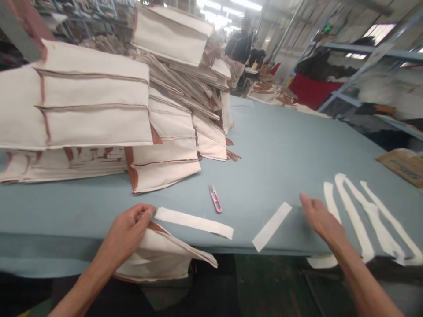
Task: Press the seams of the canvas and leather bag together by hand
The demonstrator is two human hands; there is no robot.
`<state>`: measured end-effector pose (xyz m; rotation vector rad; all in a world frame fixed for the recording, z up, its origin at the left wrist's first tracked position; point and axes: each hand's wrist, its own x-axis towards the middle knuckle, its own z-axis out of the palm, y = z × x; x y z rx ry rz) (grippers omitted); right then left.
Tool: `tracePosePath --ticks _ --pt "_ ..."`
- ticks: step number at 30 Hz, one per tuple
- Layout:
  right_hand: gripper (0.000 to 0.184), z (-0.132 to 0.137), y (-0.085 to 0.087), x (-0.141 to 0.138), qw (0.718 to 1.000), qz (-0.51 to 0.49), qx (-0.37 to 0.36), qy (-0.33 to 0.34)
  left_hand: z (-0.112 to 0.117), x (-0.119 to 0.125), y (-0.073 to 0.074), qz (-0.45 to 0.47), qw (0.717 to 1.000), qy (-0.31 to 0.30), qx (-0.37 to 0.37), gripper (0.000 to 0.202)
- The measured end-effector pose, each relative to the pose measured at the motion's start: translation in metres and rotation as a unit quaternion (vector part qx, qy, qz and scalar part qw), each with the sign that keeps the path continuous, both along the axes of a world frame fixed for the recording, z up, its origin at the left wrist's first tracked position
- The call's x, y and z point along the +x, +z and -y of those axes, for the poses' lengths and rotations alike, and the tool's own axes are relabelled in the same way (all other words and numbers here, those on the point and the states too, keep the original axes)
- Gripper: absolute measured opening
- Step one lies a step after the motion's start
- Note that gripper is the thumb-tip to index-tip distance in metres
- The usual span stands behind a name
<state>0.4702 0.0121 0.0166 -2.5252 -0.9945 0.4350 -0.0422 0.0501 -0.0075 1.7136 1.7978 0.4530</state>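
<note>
Brown-edged cream fabric panel point(165, 254) hangs at the desk point(277, 141) edge, near-left of the pink thread snips point(216, 200), pinched in the closed left hand point(130, 229), while the right hand point(320, 216), right of the snips, is half-curled, its hold impossible to tell.

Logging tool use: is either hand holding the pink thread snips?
No, the thread snips lie on the table, touching neither left hand nor right hand.

Glaring ceiling lights point(246, 5), evenly lit blue tabletop point(274, 145), dark floor point(264, 286), hazy background, wide-angle stretch toward edges
</note>
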Motion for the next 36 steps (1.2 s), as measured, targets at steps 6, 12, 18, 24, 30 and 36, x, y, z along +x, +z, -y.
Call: tracePosePath --ticks 6,12,18,24,30,36 --pt "0.067 0.006 0.022 -0.056 0.974 0.203 0.05 0.087 0.013 -0.006 0.008 -0.024 0.999 -0.033 -0.018 0.051" --pt "0.025 -0.005 0.01 -0.205 0.905 0.048 0.13 0.402 0.024 0.005 0.01 -0.125 0.991 -0.034 -0.035 0.044" --pt "0.021 -0.05 -0.019 -0.312 0.818 0.029 0.092 0.567 0.032 0.011 0.004 -0.194 0.979 -0.053 -0.041 0.04" --pt "0.01 -0.067 -0.024 -0.332 0.785 0.035 0.051 0.617 0.034 0.013 0.008 -0.205 0.974 -0.089 -0.034 0.035" --pt "0.012 -0.065 -0.031 -0.329 0.805 -0.05 0.077 0.587 0.033 0.013 0.009 -0.214 0.97 -0.113 -0.022 0.031" --pt "0.019 -0.052 -0.027 -0.3 0.833 -0.235 0.159 0.476 0.034 0.011 0.004 -0.219 0.968 -0.122 0.002 0.027"
